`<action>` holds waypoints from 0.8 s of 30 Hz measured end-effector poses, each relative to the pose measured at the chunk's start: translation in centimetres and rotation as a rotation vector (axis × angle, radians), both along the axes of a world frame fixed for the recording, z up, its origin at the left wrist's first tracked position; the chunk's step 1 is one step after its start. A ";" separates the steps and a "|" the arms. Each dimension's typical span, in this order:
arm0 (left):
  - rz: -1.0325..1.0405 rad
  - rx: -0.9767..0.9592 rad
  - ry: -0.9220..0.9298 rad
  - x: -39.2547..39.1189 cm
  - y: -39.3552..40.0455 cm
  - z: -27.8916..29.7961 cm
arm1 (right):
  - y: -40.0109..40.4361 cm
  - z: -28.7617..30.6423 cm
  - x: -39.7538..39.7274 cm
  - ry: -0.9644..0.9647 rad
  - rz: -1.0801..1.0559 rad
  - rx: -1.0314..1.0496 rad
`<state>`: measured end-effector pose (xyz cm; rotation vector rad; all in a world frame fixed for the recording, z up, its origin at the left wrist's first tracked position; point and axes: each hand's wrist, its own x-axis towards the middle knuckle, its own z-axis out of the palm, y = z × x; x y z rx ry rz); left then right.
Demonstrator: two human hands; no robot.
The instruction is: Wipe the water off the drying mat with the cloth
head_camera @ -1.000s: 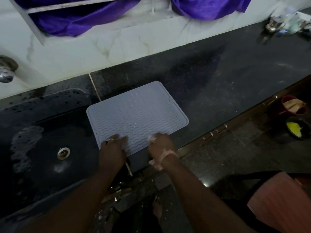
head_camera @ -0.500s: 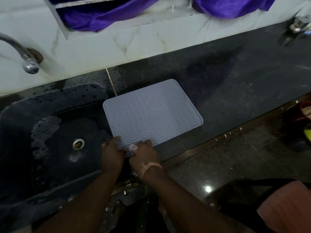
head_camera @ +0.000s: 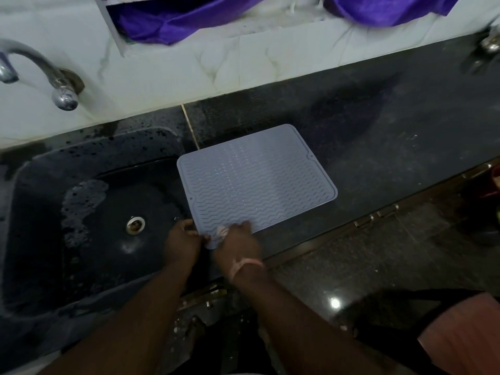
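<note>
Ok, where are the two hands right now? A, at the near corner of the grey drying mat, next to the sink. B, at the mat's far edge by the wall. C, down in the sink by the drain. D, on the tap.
A: the left hand and right hand both sit at the near corner of the drying mat, beside the sink.

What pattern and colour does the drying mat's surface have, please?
The drying mat is pale grey-blue with rows of raised wavy ridges, seen best in the head view.

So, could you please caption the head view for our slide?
Both hands, left and right, at the drying mat's near corner, cloth under the right.
</note>
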<state>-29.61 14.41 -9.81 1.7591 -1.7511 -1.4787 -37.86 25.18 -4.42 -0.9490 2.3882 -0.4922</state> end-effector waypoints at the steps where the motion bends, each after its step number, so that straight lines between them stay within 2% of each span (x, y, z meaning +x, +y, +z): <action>1: 0.012 0.013 -0.002 0.1 -0.2 -0.1 | -0.5 0.1 0.8 -0.091 0.011 -0.013; 3: 0.022 0.051 -0.002 0.1 -0.6 -0.1 | -0.7 0.5 -0.3 -0.265 -0.055 -0.063; 5: -0.025 0.027 -0.027 -0.2 -0.7 -0.1 | 0.3 0.9 -4.3 -0.312 -0.167 -0.110; 8: -0.163 -0.151 -0.055 -0.7 -0.2 0.0 | 3.2 0.6 -13.1 -0.121 -0.374 -0.091; 11: -0.260 -0.243 -0.152 -0.7 0.1 -0.4 | 6.4 0.3 -19.8 0.073 -0.526 0.034; 14: -0.356 -0.279 -0.216 -0.5 -0.1 -0.8 | 7.2 0.2 -21.6 0.104 -0.447 0.105; 18: -0.412 -0.286 -0.268 -0.5 -0.9 -1.0 | 5.1 0.2 -16.9 0.158 -0.245 0.154; 22: -0.431 -0.293 -0.303 -0.9 -1.2 -0.8 | 2.9 0.3 -8.4 0.056 -0.089 0.025; 24: -0.451 -0.295 -0.329 -1.2 -1.2 -0.5 | 2.4 0.3 -6.5 -0.001 -0.064 -0.024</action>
